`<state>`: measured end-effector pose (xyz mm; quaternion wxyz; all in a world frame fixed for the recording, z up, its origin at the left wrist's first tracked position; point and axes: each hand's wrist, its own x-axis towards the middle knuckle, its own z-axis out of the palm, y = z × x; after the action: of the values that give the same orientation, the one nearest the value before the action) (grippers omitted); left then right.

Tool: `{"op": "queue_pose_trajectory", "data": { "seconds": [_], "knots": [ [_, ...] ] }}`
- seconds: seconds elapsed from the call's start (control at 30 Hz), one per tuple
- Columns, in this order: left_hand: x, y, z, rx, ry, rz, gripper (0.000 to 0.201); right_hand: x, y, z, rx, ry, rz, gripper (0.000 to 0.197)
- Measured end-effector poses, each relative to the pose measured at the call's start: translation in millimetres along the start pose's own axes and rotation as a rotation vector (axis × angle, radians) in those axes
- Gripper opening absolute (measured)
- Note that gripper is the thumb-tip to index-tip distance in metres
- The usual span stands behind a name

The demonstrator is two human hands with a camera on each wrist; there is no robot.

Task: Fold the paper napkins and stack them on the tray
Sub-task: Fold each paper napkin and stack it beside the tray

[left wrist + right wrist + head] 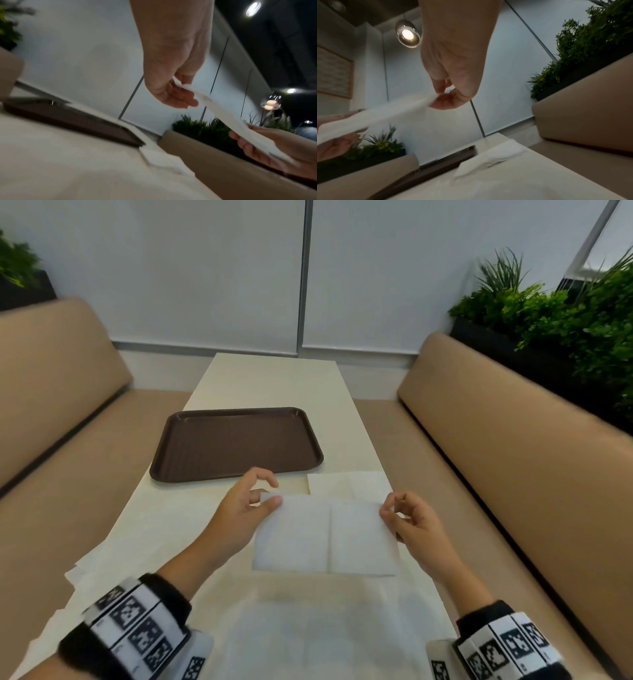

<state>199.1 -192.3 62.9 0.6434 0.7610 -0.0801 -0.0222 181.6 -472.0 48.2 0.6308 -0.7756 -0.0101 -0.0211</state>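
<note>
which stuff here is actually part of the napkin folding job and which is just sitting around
Job:
held napkin, pinched by left hand and right hand
second napkin on the table
brown tray

Lying about:
bench seats
plants

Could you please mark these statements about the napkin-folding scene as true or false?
1. Both hands hold one white napkin above the table. True: the left hand and the right hand each pinch an upper corner.
2. The brown tray already carries a stack of napkins. False: nothing lies on it.
3. Another napkin lies on the table, to the right of the tray's near corner. True.
4. The held napkin is crumpled into a ball. False: it hangs flat, with a vertical crease down its middle.
5. The tray sits on a bench. False: it rests on the table.
</note>
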Motion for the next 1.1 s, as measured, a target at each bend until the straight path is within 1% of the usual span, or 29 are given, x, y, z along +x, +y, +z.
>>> {"op": "queue_pose_trajectory", "data": {
  "seconds": [0.07,0.1,0.13,0.2,0.23,0.27,0.4,0.43,0.5,0.6,0.73,0.87,0.93,1.0,1.03,1.07,1.1],
  "knots": [
    [27.0,-15.9,13.7,-0.022,0.023,-0.026,0.039,27.1,12.6,-8.9,-0.066,0.011,0.062,0.009],
    [41.4,-21.8,20.3,-0.026,0.031,-0.062,0.046,40.8,15.8,-14.1,-0.077,0.006,0.095,0.012],
    [56.2,-26.5,26.7,-0.024,0.034,-0.098,0.049,54.6,17.3,-19.3,-0.076,-0.011,0.119,0.017],
    [87.4,-33.8,38.8,-0.023,0.021,-0.147,0.039,81.9,17.5,-28.9,-0.068,-0.048,0.159,0.031],
    [102.3,-36.4,44.0,-0.022,0.009,-0.163,0.032,96.3,18.8,-32.9,-0.089,-0.05,0.168,0.035],
    [116.6,-39.2,48.7,-0.02,-0.001,-0.181,0.03,110.9,21.6,-35.7,-0.13,-0.034,0.165,0.035],
    [162.3,-59.4,67.9,-0.034,-0.002,-0.245,0.037,158.3,40.3,-40.6,-0.362,0.167,0.106,0.02],
    [170.5,-66.3,72.3,-0.006,0.01,-0.257,0.038,166.1,45.8,-40.4,-0.402,0.179,0.118,0.018],
    [183.0,-80.2,81.6,0.064,0.015,-0.27,0.042,178.1,58.6,-39.2,-0.466,0.149,0.169,0.018],
    [192.7,-97.6,92.4,0.201,-0.016,-0.269,0.048,191.5,78.9,-38.2,-0.574,0.091,0.241,0.027],
    [199.6,-113.3,99.1,0.357,-0.04,-0.265,0.05,199.2,96.9,-36.3,-0.743,0.035,0.264,0.032],
    [199.8,-128.1,103.3,0.55,-0.045,-0.271,0.049,194.4,104.7,-29.9,-0.896,-0.008,0.24,0.033],
    [195.5,-129.0,104.4,0.618,-0.04,-0.282,0.047,188.2,105.8,-26.9,-0.945,-0.031,0.258,0.035],
    [187.6,-121.9,103.5,0.698,-0.058,-0.269,0.046,178.8,98.5,-25.1,-1.071,-0.041,0.285,0.038],
    [182.2,-115.4,100.6,0.687,-0.05,-0.249,0.046,172.4,91.2,-24.3,-1.146,-0.041,0.285,0.041],
    [174.9,-107.1,95.8,0.646,-0.042,-0.231,0.043,164.2,83.7,-22.9,-1.171,-0.039,0.266,0.046],
    [165.8,-98.2,89.1,0.575,-0.031,-0.214,0.038,153.7,74.3,-20.4,-1.144,-0.047,0.232,0.049]
  ]
}}
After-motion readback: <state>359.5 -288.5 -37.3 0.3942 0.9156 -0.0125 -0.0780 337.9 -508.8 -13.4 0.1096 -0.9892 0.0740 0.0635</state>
